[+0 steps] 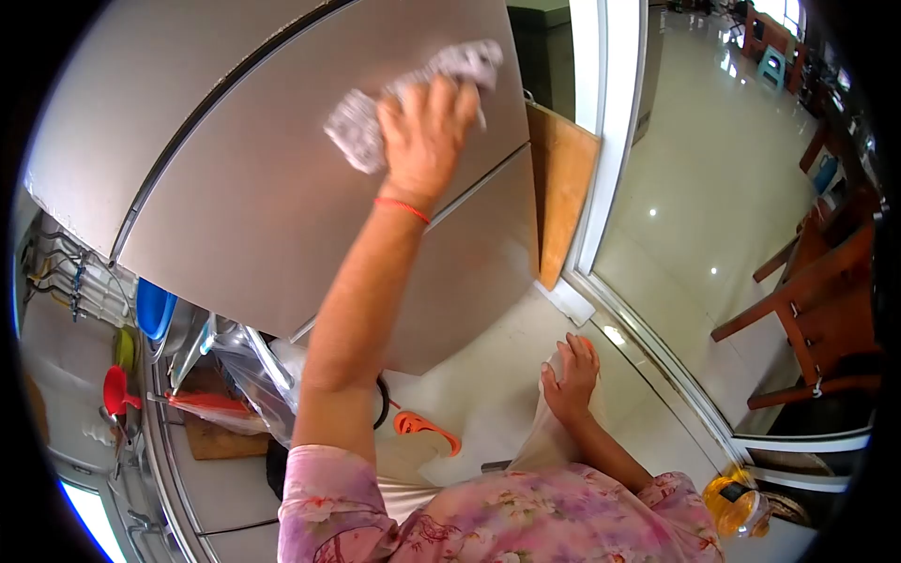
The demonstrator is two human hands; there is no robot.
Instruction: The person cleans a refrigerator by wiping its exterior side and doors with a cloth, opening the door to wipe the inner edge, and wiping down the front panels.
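My left hand (424,131), with a red string on its wrist, presses a crumpled pale patterned cloth (358,131) against the upper door of a silvery-grey appliance (253,188). The cloth sticks out on both sides of the fingers, and hand and cloth are slightly blurred. My right hand (571,380) rests on my bent knee with its fingers apart, holding nothing. Below the cloth, a narrow seam divides the upper door from a lower one (479,253).
A wooden board (563,188) stands between the appliance and a white door frame (610,141). Plastic bags (253,375), a blue basin (153,308) and a red ladle (116,389) are at left. A wooden chair (807,310) and yellow bottle (737,507) are at right.
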